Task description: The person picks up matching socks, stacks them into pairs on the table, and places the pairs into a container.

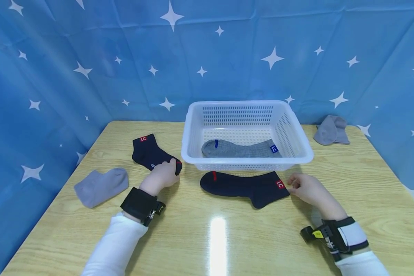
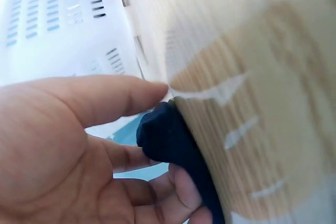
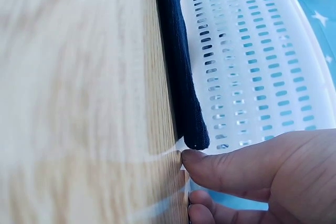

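My left hand [image 1: 162, 176] holds the toe end of a dark navy ankle sock [image 1: 150, 153] with a red LC tag, left of the basket. In the left wrist view, the bunched toe [image 2: 163, 132] lies between thumb and fingers. A second dark navy sock [image 1: 239, 185] lies flat in front of the basket, seemingly a pair laid together, its red LC tag at the right. Just right of its cuff is my right hand [image 1: 307, 188], fingers loosely bent. In the right wrist view, the thumb tip is at the table beside the cuff [image 3: 197, 135], with no fabric between the fingers.
A white perforated basket [image 1: 247, 164] stands at the back centre with grey socks [image 1: 241, 149], tagged blue LC, inside. One light grey sock [image 1: 102, 186] lies at the left; another, folded grey sock [image 1: 331, 130] is at the back right. A starry blue cloth [image 1: 227, 57] hangs behind the table.
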Tool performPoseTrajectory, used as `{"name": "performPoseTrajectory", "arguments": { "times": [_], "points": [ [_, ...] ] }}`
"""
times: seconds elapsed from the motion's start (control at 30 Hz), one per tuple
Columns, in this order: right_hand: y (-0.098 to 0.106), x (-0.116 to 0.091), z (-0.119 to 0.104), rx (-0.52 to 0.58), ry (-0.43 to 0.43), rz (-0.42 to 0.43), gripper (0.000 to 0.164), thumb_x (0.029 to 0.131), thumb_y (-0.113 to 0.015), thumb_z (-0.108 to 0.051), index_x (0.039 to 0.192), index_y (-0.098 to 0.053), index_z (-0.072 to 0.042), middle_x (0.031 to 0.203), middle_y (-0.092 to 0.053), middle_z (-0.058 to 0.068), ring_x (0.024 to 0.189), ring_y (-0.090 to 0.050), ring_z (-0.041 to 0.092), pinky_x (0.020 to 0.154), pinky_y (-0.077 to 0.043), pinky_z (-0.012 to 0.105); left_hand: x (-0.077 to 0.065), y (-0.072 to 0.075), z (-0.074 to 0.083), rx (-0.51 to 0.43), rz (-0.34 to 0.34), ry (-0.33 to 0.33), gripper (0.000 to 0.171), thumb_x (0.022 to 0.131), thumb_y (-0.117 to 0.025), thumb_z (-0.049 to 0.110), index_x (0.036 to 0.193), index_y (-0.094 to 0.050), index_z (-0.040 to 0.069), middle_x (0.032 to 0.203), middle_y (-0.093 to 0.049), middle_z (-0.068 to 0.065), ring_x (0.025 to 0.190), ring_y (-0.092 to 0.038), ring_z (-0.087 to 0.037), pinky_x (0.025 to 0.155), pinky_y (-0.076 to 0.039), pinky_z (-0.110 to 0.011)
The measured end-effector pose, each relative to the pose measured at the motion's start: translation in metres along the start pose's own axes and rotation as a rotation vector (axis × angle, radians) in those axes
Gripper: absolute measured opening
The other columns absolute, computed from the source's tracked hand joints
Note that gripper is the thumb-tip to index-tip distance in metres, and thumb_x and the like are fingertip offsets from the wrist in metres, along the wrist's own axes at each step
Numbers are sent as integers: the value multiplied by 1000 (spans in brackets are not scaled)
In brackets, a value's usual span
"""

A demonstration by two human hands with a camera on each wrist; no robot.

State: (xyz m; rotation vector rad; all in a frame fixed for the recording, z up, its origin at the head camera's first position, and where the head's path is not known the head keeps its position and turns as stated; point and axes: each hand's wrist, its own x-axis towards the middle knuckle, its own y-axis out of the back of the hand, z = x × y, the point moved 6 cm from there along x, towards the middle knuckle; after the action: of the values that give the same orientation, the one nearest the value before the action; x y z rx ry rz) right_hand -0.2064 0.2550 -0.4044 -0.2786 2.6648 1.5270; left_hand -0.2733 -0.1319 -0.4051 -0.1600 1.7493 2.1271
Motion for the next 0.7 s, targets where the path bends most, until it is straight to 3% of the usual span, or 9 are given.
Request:
{"name": "performPoseTrajectory", "arguments": {
  "times": [0.17,0.4,0.7],
  "points": [
    [0,1,1,-6,-9,-5,15,82,-66,-7,91,-60,3,72,-56,6,63,-47,17,56,-38,30,-8,-3,7,-7,2,-7,50,86,-54,7,130,-39,-11,112,-60,-29,95,-61,-36,77,-49,-46],
    [-1,0,2,0,-6,0,14,83,-66,-7,91,-60,2,72,-55,5,63,-46,16,55,-37,30,-19,-8,16,-5,16,-13,40,90,-54,8,125,-43,-10,100,-63,-26,74,-59,-28,62,-47,-39],
    [-2,1,3,-5,-12,-1,14,82,-65,-7,91,-60,2,72,-56,5,63,-47,16,56,-37,29,-38,-14,27,-31,38,-51,38,91,-59,12,118,-46,-11,93,-63,-23,70,-59,-25,60,-47,-37]
  ]
}}
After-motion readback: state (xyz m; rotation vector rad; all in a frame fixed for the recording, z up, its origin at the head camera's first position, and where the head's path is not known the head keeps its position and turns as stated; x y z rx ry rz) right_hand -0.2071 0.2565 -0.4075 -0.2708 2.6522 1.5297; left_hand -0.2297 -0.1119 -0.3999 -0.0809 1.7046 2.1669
